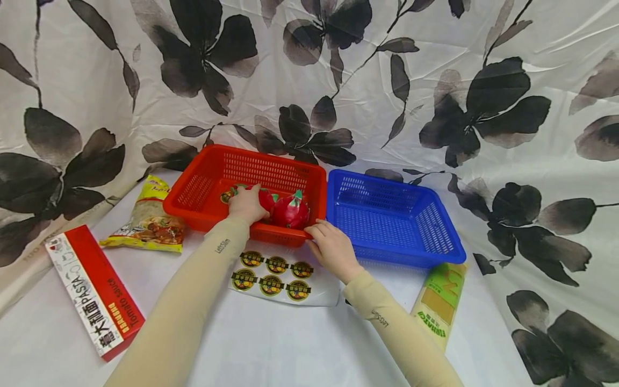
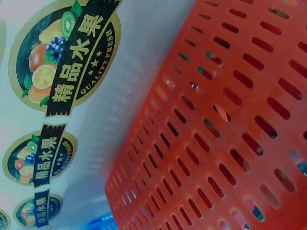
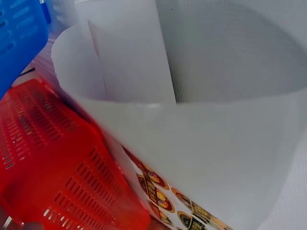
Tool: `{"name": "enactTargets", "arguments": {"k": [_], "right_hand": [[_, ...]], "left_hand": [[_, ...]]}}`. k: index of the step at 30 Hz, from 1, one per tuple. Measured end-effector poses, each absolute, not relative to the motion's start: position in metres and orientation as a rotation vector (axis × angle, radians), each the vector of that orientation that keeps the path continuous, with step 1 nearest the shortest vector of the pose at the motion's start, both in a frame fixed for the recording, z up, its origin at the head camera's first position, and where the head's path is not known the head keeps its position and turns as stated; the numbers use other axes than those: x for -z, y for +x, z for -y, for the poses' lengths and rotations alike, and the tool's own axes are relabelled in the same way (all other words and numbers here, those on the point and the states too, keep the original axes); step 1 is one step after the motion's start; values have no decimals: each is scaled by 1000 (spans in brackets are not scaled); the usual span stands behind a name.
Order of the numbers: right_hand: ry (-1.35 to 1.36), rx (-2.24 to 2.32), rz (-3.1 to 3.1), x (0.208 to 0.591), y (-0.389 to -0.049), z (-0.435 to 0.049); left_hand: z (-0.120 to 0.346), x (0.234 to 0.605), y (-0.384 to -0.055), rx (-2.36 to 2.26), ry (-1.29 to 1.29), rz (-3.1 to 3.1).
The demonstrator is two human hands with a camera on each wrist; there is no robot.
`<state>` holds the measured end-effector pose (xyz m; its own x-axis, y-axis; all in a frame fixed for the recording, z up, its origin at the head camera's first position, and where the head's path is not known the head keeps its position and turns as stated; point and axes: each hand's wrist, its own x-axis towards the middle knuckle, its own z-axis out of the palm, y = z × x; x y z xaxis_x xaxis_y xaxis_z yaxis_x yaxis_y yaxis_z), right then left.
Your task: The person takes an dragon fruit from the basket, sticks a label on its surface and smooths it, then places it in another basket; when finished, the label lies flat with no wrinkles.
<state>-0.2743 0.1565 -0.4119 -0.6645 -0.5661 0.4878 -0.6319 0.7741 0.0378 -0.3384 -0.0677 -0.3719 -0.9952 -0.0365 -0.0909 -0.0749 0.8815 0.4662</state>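
From here, the left hand (image 1: 247, 207) meets round red dragon fruits (image 1: 291, 212), grip unclear; the right hand (image 1: 333, 250) pinches the rectangular red plastic basket (image 1: 278, 235).

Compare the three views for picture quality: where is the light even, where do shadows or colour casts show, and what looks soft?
Head: light mostly even, large print on the pasta box readable; left wrist: bluish cast around the stickers, soft shadow beside the red basket; right wrist: dimmer and greyer, the curled sheet soft-edged, darker inside its curve.
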Motion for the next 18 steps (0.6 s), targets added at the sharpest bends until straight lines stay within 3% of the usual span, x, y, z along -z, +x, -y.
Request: {"name": "enactTargets", "arguments": {"k": [18], "right_hand": [[904, -162, 2465, 414, -276, -158]], "left_hand": [[60, 366, -343, -621, -121, -2884]]}}
